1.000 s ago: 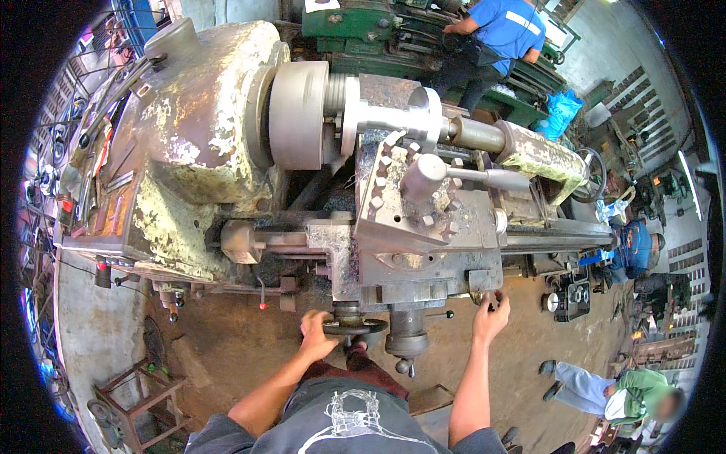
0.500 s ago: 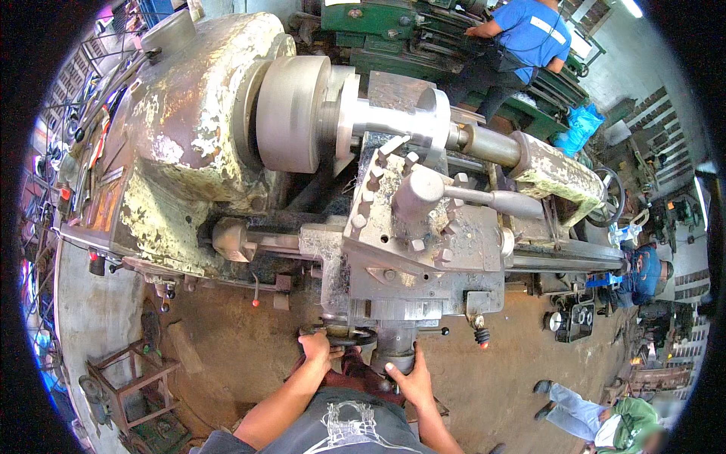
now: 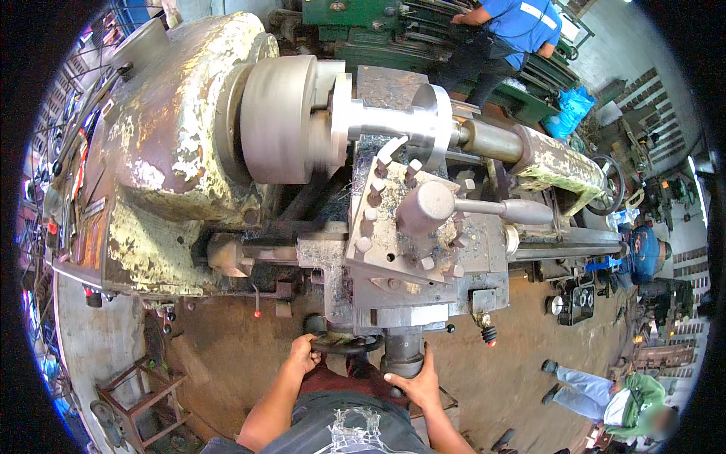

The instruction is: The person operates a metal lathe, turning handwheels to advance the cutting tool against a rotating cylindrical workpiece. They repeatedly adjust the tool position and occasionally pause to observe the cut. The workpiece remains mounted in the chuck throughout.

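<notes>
A shiny metal workpiece (image 3: 386,122) with a flange at each end sits between the lathe's chuck (image 3: 278,119), which looks blurred as if turning, and the tailstock (image 3: 556,160). In front of it stands the tool post (image 3: 427,208), its long lever pointing right and a cutting tool (image 3: 391,149) close to the workpiece. My left hand (image 3: 304,354) is closed on the left rim of the dark carriage handwheel (image 3: 344,346). My right hand (image 3: 418,384) grips the lower end of the round cross-slide dial (image 3: 402,354), thumb on top; some of its fingers are hidden.
The worn headstock (image 3: 181,113) fills the left. A person in a blue shirt (image 3: 522,30) works at a green machine (image 3: 359,19) behind the lathe. Another person (image 3: 631,401) is at lower right. A rusty metal frame (image 3: 140,401) stands at lower left. Metal chips lie around the tool post.
My left hand has moved left along the handwheel rim. My right hand stays at the cross-slide dial. The whole view has shifted slightly.
</notes>
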A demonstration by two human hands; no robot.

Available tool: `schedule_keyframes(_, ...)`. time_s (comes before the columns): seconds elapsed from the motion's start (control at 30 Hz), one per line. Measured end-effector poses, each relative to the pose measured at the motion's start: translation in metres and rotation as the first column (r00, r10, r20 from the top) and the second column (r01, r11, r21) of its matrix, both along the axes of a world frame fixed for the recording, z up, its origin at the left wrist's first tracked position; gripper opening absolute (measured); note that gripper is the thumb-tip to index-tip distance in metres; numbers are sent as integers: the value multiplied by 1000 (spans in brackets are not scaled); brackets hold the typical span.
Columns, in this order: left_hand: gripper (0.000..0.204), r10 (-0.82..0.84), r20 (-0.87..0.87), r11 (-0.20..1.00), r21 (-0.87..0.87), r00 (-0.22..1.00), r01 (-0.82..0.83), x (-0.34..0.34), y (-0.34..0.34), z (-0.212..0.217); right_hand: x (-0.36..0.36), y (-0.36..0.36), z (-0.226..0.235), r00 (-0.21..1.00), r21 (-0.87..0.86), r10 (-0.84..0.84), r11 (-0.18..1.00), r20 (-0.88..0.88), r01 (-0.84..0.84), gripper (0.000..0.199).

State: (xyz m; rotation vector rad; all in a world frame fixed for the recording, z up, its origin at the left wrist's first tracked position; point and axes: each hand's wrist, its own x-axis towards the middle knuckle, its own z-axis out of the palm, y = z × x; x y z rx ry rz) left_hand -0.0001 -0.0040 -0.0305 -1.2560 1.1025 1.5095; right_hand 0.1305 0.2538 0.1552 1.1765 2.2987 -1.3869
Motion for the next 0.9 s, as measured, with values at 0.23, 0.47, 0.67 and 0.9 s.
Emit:
schedule_keyframes(0.23,26,-101,72,835,548,992,45,-9,-40,-90,-6,-3,5,999,45,-16,999,32,15,128)
schedule_keyframes(0.47,35,53,-27,996,71,998,-51,-1,-7,-12,-11,-6,11,995,40,-33,999,90,30,126)
schedule_keyframes(0.67,21,117,-248,978,-141,962,-156,20,53,46,-18,-21,13,995,244,6,969,103,-32,125)
schedule_keyframes(0.9,12,120,-89,993,19,989,-119,14,6,-17,-23,-18,17,994,202,-4,979,109,-18,124)
